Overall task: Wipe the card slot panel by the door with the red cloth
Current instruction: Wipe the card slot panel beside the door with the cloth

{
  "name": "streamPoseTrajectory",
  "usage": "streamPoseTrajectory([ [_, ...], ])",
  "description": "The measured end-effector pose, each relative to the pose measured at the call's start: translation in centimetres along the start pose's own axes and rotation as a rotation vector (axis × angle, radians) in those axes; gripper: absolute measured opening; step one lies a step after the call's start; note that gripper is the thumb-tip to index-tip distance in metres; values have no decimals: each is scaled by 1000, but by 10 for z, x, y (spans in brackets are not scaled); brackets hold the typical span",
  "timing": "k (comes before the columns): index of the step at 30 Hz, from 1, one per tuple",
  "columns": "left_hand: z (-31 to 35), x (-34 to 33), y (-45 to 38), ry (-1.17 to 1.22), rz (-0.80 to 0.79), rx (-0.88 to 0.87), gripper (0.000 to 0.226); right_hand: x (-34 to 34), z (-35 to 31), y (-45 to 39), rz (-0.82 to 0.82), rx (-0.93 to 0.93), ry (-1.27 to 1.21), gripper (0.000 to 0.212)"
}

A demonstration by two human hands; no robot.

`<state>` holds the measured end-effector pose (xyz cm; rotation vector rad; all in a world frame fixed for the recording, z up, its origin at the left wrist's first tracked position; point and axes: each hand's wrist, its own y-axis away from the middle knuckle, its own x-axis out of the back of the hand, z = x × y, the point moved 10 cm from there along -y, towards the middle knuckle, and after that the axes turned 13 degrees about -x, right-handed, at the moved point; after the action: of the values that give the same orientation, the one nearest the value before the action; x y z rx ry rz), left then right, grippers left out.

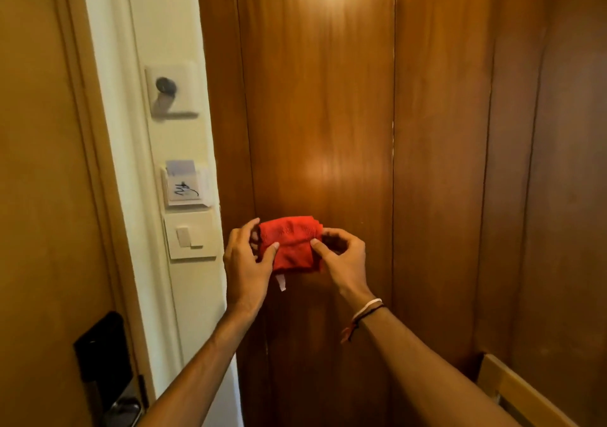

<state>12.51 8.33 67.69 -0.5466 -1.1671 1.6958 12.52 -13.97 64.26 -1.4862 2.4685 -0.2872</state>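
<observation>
A folded red cloth (293, 244) with a small white tag hanging below is held between both hands in front of a wooden panel. My left hand (245, 260) grips its left end and my right hand (341, 257) grips its right end, thumbs on top. The card slot panel (186, 186), a clear holder with a card in it and a black scribble on its face, sits on the cream wall strip to the upper left of the cloth. The cloth is apart from it.
A dial switch plate (172, 89) is above the card slot and a light switch (191, 235) just below it. The door (42, 196) with a black electronic lock (105, 357) is at left. Wooden wardrobe panels (443, 164) fill the right.
</observation>
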Motion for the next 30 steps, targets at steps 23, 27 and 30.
streamPoseTrajectory([
  [23,-68,90,-77,-973,-73,-349,43,-219,-82,-18,-186,384,366,15],
  [27,-78,74,-64,-1033,-41,-359,44,-183,-105,-22,182,847,701,34],
  [30,-87,54,-60,-978,-84,-318,60,-164,-116,-46,385,976,878,58],
])
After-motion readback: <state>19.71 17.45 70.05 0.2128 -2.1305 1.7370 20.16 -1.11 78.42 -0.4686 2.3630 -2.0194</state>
